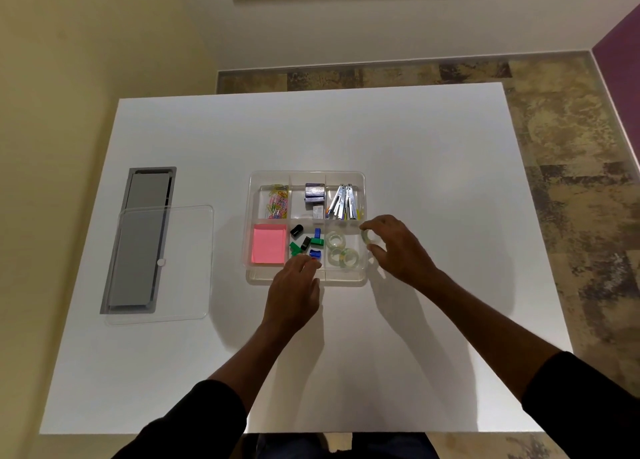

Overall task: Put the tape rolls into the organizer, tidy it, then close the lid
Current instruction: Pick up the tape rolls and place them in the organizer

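Clear plastic makes up the organizer, a box with six little rooms, sitting in the middle of the white table. The right hand pinches one tape roll between thumb and fingers, right at the box's right wall. It holds the roll by its rim, so I think it can drop it straight down into the near right room. Three other tape rolls already lie there, close together, so that room looks like the tape's home.

The left hand rests at the near edge of the box, fingers curled in over the near middle room. Maybe it keeps the box from sliding, or maybe it is fixing the little colored clips. I cannot tell if it holds one.

Pink sticky notes fill the near left room. Paper clips sit in the far left room, and shiny metal tools in the far right one.

Off to the left lies the clear lid, flat on the table, partly over a gray panel. It stays out of the way while the box gets filled, and closing comes last.
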